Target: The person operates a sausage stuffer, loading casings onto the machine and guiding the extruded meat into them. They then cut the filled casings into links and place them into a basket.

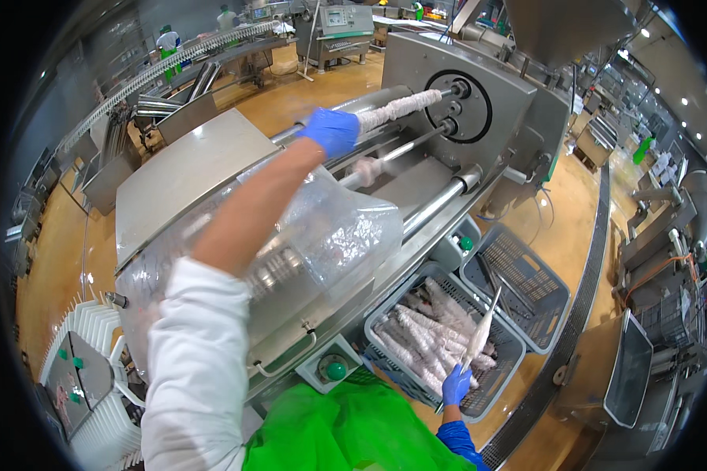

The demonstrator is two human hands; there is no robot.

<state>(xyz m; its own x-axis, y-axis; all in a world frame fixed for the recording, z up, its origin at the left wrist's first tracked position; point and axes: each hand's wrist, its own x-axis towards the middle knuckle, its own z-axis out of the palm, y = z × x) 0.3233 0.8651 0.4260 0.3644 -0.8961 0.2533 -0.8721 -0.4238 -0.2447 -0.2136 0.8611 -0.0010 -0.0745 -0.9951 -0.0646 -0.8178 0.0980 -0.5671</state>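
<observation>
My left hand (330,132), in a blue glove, reaches across the machine with its fingers closed round the near end of a pale, wrinkled sausage casing (401,108) on the upper filling tube. Beside it runs a second metal tube (412,147), bare for much of its length, with a small pinkish bunch of casing (367,169) on it. My right hand (456,385), gloved in blue, is closed on a slim whitish stick with a pointed tip (479,336), perhaps another casing. Under that stick, several wrinkled casings (430,334) lie in a grey crate (504,385).
A second grey crate (554,294) adjoins the first. A clear plastic sheet (353,231) drapes over the machine's front. Green buttons (334,369) sit on its near side. A white rack (106,385) stands lower left. Other people (167,43) are far off at the back.
</observation>
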